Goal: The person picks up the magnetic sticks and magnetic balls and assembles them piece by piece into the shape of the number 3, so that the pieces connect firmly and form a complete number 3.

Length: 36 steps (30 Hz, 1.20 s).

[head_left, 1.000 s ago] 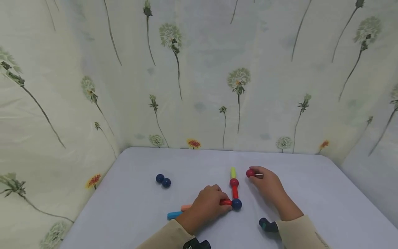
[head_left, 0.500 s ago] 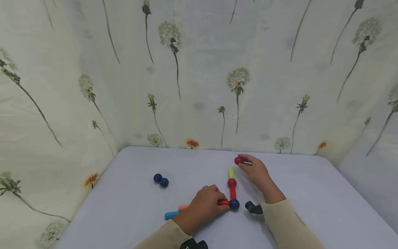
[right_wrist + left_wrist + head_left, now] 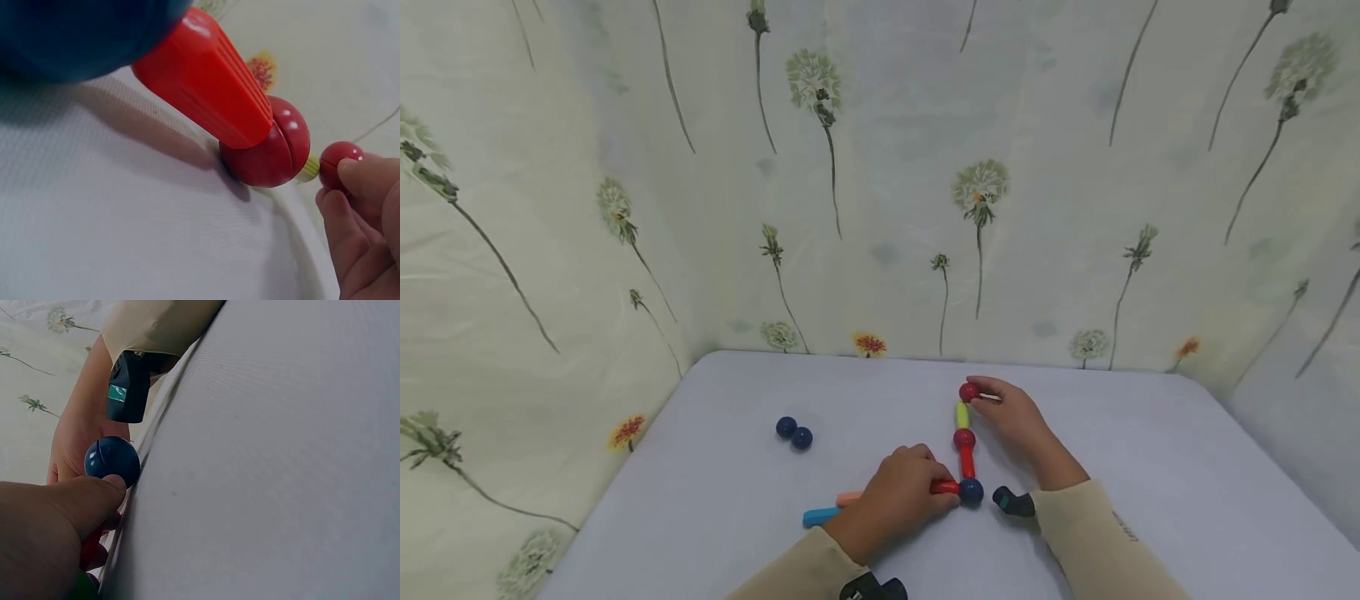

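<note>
My left hand (image 3: pixel 904 493) pinches a red stick (image 3: pixel 945 487) whose right end meets a blue ball (image 3: pixel 971 492). From that ball another red stick (image 3: pixel 967 463) runs away to a red ball (image 3: pixel 964 438), followed by a yellow-green stick (image 3: pixel 962 415). With thumb and fingers my right hand (image 3: pixel 1017 423) pinches a second red ball (image 3: pixel 969 392) at the far end of the yellow-green stick. In the right wrist view this ball (image 3: pixel 339 165) meets the stick's tip (image 3: pixel 309 169); how firmly they are joined I cannot tell. In the left wrist view my thumb lies against the blue ball (image 3: pixel 112 460).
Two dark blue balls (image 3: pixel 794 434) lie side by side at the left of the white table (image 3: pixel 715 467). A blue stick (image 3: pixel 821 517) and an orange stick (image 3: pixel 847 499) lie beside my left forearm, partly hidden. A flowered cloth (image 3: pixel 880 208) hangs behind the table.
My right hand has carried its red ball leftward and away from me, from beside the row of pieces to the tip of the yellow-green stick. My left hand keeps its grip in place.
</note>
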{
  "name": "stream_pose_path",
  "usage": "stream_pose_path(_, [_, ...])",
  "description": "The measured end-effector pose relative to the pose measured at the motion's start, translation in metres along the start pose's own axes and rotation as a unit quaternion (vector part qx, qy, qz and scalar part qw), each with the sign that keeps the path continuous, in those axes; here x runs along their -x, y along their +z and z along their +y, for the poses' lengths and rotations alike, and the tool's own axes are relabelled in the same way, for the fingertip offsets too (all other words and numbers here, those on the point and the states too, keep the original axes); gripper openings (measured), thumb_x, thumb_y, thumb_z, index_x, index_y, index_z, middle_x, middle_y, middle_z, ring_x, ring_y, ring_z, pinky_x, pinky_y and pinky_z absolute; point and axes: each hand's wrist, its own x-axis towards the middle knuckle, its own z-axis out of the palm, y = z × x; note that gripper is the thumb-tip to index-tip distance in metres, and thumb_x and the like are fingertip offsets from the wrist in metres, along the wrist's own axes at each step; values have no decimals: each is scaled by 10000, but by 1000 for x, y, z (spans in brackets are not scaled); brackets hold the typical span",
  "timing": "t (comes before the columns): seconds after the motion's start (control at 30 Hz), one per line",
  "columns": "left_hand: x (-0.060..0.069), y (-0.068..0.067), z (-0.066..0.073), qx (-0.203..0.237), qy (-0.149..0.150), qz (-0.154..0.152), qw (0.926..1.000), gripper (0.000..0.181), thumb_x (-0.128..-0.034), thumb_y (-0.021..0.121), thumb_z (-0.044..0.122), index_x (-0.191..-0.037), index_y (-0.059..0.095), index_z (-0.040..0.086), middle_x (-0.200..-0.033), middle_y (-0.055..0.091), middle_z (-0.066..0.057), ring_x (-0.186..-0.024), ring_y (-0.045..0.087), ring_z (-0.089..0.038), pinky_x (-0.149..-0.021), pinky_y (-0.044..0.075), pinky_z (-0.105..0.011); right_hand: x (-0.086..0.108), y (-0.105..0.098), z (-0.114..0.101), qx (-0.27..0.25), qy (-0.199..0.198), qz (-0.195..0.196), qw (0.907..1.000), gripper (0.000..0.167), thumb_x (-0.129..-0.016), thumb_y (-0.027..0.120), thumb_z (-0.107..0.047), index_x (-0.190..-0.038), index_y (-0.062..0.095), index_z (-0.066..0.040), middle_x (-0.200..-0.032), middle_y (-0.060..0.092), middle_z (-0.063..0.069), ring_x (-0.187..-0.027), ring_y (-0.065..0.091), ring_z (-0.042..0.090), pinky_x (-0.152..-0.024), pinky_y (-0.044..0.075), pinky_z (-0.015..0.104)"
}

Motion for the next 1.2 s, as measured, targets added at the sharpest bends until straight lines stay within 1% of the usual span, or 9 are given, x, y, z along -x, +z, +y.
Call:
stream_pose_path(0.1, [0,0,0,5,-61,-21,10000,221,-869,826,521,-1042,815,385,-948,568,143,-882,481,-52,-680,432,-227,-4,3,3,-64,20,10,10000,479,-1058,616,-255,-1529,530,-243,-1562,529,114,-1442,505,373,-1146,429,564])
stream_pose_path(0.3, [-2,-1,-1,-2,-9,38,10000,227,-872,823,523,-1052,812,385,-949,567,145,-878,479,-49,-682,431,-227,-10,7,8,-169,-21,-15,9999,462,-1054,613,-234,-1510,542,-239,-1556,537,104,-1465,469,365,-1175,377,599])
stream_pose_path(0.43, [-2,1,-2,-7,1,30,10000,227,-872,826,519,-1054,813,384,-949,570,146,-879,480,-48,-679,434,-226,-13,9,10,-196,57,-102,9997,463,-1055,622,-253,-1510,539,-251,-1559,533,94,-1470,463,359,-1173,387,589])
stream_pose_path(0.63, [-4,2,-4,-10,25,8,10000,226,-874,824,519,-1060,812,391,-950,567,148,-875,480,-46,-676,437,-221,-16,10,11,-70,12,-240,9997,483,-1055,626,-246,-1528,526,-245,-1562,531,103,-1480,444,373,-1163,401,587])
stream_pose_path(0.83, [-1,0,-6,-99,60,39,9999,243,-873,823,525,-1075,809,392,-963,574,148,-877,483,-46,-677,441,-218,-18,12,11,-36,-36,-359,9993,491,-1062,616,-252,-1543,516,-256,-1569,528,96,-1488,437,377,-1166,394,591])
stream_pose_path(1.07, [-1,-1,-5,-73,88,40,9999,237,-877,819,524,-1076,809,395,-965,571,152,-877,481,-41,-674,432,-213,-18,10,11,259,-156,-542,9981,477,-1068,597,-222,-1538,535,-278,-1569,528,94,-1505,395,394,-1162,387,617])
stream_pose_path(1.2, [-1,-1,-3,-122,104,10,9999,233,-875,822,522,-1074,809,399,-972,574,151,-881,481,-41,-672,428,-211,-18,12,14,392,-137,-524,9978,480,-1065,602,-213,-1535,537,-282,-1569,520,111,-1498,392,411,-1145,406,621])
